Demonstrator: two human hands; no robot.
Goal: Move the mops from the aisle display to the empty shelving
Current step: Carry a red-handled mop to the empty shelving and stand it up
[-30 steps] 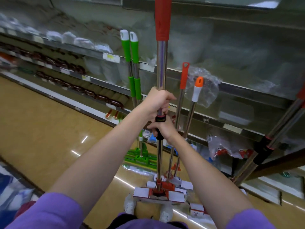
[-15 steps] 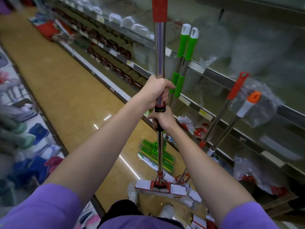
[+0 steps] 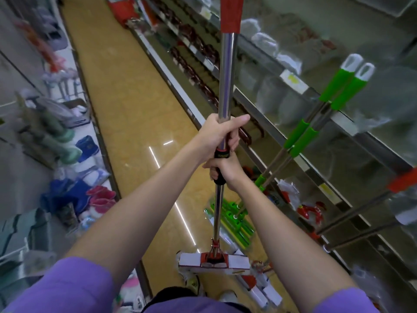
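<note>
We are gripping the red-handled mop (image 3: 225,75) upright at frame centre, left hand (image 3: 217,134) above right hand (image 3: 226,169), fingers curled round its pole.

The upright mop's shiny chrome-look metal pole (image 3: 226,71) carries a matt red sleeve (image 3: 231,14) and a black ribbed plastic grip (image 3: 220,177) — the leaning green mops' sleeves (image 3: 302,136) look like smooth plastic — over a glossy tan floor (image 3: 135,109) mirroring lights.
</note>
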